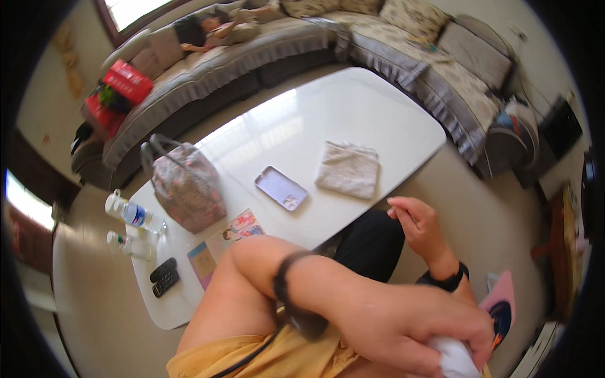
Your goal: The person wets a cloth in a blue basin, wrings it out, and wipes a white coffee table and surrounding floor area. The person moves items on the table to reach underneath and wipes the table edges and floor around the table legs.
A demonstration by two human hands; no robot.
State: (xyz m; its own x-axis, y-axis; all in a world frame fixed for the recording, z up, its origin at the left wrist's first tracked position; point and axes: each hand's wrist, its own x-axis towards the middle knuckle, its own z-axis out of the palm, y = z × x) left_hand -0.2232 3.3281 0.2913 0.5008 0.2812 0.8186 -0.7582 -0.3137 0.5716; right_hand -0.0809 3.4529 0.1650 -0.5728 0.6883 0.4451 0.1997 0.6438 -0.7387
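My left hand is large in the foreground at the lower right, reaching across from the left. Its fingers wrap round a smooth white thing, partly cut off by the lower edge; its kind does not show. Beyond it, my right hand is raised beside the table's near right edge. Its fingers curl loosely together, with nothing visible in them. A black band circles the right wrist, and a dark strap with a cable circles the left arm. Nearest the right hand on the table lies a folded beige cloth.
On the white table are a purple phone, a floral bag, two bottles, remotes and printed booklets. A sofa with a person curves behind. A pink flat object is at lower right.
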